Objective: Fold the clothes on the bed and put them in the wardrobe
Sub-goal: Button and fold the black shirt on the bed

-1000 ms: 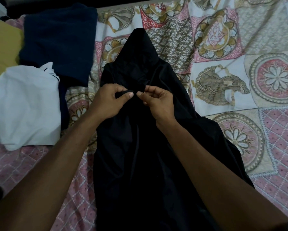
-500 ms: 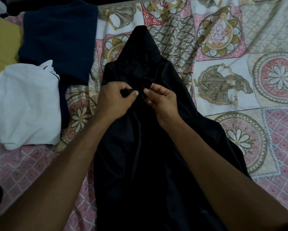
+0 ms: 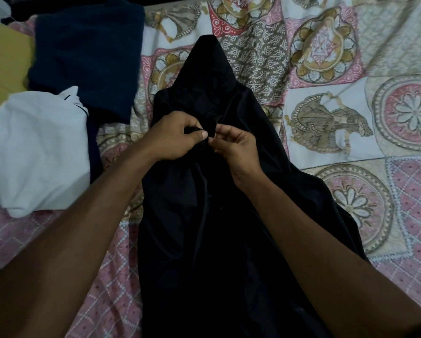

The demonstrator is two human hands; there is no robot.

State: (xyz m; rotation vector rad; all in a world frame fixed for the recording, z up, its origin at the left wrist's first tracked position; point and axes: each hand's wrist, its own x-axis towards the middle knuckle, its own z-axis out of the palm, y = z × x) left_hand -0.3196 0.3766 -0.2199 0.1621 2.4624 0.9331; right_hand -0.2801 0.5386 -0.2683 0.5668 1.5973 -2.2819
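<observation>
A: Where do we have our hands?

B: Our left hand pinches a small tab of dark cloth between thumb and forefinger. Our right hand pinches the cloth just beside it, with the fingertips almost touching. Both work one spot on the black garment, in its far half.

A: A button? A hook?

B: We cannot tell; black on black hides it.

A: And the garment itself?

B: It lies lengthwise down the middle of the patterned bedspread. Its narrow end is far from us and its wide end runs near, under our forearms. We judge it unfolded.

A: What lies around it?

B: To the left is a crumpled white garment. Just beyond that is a navy garment, and a yellow cloth sits at the far left edge. We see no wardrobe.

A: What could trip us up?

B: The fabric looks thin and slippery. If we lift it by this one pinch, the body may bunch and slide, and our fold would come out crooked. In this dim light the seams barely show, so we may also line up the wrong edges.
</observation>
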